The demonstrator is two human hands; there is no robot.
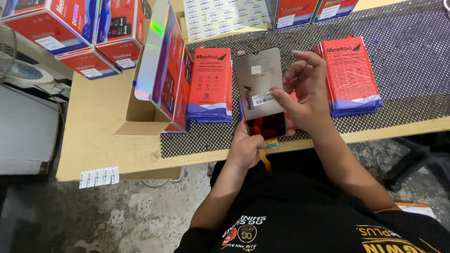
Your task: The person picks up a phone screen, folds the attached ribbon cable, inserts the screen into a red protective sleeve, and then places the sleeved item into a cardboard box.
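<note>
1 grey flat phone display panel w/ 1 white barcode sticker. L of panel: 1 stack red-and-blue flat packets, 1 open brown cardboard carton. R of panel: 1 more red-and-blue packet stack. Above panel: 1 sheet white labels.

The phone screen is held up over the table, between two packet stacks. An open box stands left of them.

Left hand reaches up from below, fingers curled in a grip; right hand hovers above it, thumb pressing down, other fingers loosely spread
</note>
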